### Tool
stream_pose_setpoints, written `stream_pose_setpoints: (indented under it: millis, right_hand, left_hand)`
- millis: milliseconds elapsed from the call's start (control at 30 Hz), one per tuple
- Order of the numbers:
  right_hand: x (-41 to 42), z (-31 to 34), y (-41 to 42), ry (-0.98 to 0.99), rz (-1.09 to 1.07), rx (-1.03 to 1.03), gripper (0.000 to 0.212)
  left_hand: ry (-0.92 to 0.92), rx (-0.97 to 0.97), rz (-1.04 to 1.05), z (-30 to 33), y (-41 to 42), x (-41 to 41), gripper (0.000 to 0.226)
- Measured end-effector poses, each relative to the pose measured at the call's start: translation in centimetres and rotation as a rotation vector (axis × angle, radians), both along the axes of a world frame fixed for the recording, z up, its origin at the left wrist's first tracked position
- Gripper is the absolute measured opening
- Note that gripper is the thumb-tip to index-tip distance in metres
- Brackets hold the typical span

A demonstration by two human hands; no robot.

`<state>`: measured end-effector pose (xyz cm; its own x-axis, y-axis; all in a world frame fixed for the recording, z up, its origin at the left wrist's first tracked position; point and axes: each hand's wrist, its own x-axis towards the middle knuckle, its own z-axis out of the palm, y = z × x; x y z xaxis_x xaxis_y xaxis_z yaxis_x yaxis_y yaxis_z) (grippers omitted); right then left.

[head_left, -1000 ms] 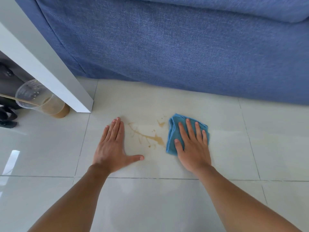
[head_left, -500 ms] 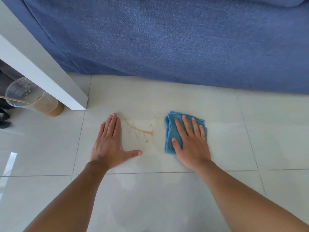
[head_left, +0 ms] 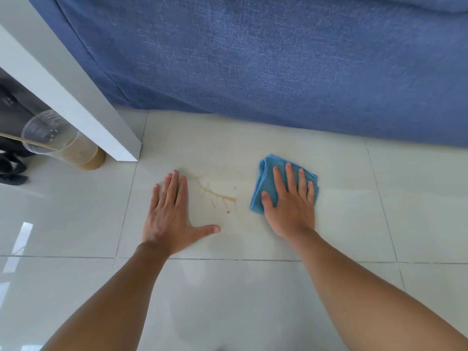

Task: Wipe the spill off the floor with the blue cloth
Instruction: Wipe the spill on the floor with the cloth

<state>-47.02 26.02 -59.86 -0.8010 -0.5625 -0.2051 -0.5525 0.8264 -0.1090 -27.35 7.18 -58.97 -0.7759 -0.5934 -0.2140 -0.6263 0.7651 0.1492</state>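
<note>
A thin brown spill streaks the pale floor tile between my hands. The folded blue cloth lies flat on the tile just right of the spill. My right hand presses down on the cloth with fingers spread, covering most of it. My left hand rests flat on the bare tile left of the spill, thumb stretched toward it, holding nothing.
A blue sofa fills the back, its base close behind the cloth. A white table leg slants down at the left. Beside it lies a tipped clear cup with brown drink and a straw. Dark objects sit at the far left.
The cloth under my right hand has slid right, away from the spill, leaving a faint smear. The streaks are thinner than a second ago. My left hand has stayed in place.
</note>
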Motion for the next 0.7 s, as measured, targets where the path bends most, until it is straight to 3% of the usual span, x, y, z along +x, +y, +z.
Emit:
stream_pose_setpoints:
  millis: [100, 233, 300, 400, 533, 700]
  right_hand:
    - [0.6, 0.0, -4.9, -0.056, -0.092, -0.046, 0.074]
    - [5.0, 0.2, -2.4, -0.033, 0.207, -0.064, 0.074]
    - [4.8, 0.2, 1.1, -0.037, 0.237, -0.041, 0.074]
    - [1.5, 0.1, 2.8, -0.008, 0.095, 0.022, 0.075]
    - [0.4, -0.2, -2.7, -0.038, -0.138, -0.041, 0.074]
    - [5.4, -0.1, -1.1, -0.04, 0.2, -0.071, 0.075]
  left_hand:
    - [0.004, 0.01, -0.001, -0.1, 0.0, 0.0, 0.15]
    - [0.0, 0.01, -0.014, -0.1, -0.1, 0.3, 0.151]
    - [-0.01, -0.005, -0.035, 0.0, -0.3, 0.4, 0.151]
    - [-0.023, -0.008, -0.058, 0.1, -0.4, 0.6, 0.152]
    - [-0.013, -0.014, -0.056, -0.2, -0.2, 0.3, 0.15]
    - [-0.015, -0.008, -0.044, -0.3, -0.1, 0.5, 0.15]
